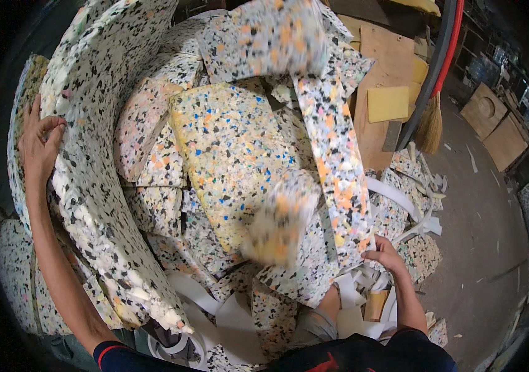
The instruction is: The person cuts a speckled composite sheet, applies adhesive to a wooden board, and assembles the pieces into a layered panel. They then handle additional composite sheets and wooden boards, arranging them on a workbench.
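Note:
My left hand (42,144) is closed on the edge of a large, thick foam sheet (91,130), white with black and green flecks, which curves upright along my left side. Lower right, my right hand (386,253) pinches the near end of a long, narrow foam strip (336,161) flecked orange and black. A smaller foam block (283,217), smeared by motion, appears over the middle of the pile. Another blurred foam piece (264,40) is at the far side. Between my arms lies a yellowish foam slab (233,155) with blue flecks.
Many speckled foam offcuts heap up around my legs, with white curled strips (236,325) among them. Boards (383,74) and a yellow foam block (388,103) stand beyond the pile. A straw broom (429,127) and a red pole (449,49) are at the right, by the grey floor (481,217).

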Motion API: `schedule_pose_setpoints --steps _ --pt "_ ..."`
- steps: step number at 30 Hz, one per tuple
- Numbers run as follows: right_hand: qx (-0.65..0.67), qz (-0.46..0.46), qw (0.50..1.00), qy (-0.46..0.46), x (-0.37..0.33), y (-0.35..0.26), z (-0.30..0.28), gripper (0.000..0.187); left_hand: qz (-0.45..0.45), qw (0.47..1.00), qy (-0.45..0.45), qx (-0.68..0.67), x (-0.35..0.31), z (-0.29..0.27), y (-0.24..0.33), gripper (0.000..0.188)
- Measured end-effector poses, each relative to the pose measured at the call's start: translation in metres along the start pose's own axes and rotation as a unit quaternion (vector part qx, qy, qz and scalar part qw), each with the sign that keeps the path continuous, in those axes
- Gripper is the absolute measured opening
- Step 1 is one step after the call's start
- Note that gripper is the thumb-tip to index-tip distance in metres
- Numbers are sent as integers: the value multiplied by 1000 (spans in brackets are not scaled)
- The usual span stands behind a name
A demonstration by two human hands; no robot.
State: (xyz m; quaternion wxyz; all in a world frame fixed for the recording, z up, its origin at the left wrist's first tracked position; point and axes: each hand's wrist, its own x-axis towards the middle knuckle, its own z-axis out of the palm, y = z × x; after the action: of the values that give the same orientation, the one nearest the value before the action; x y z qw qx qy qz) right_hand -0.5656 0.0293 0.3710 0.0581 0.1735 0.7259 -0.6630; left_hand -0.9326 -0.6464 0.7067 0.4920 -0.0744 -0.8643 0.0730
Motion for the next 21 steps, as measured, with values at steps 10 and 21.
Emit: schedule_pose_setpoints --steps 10,21 --pt "-112 -90 976 163 48 12 62 39 14 998 -24 -48 2 17 -4 62" --pt "-26 -55 978 199 55 -43 64 57 -17 995 -84 -57 12 30 11 43"
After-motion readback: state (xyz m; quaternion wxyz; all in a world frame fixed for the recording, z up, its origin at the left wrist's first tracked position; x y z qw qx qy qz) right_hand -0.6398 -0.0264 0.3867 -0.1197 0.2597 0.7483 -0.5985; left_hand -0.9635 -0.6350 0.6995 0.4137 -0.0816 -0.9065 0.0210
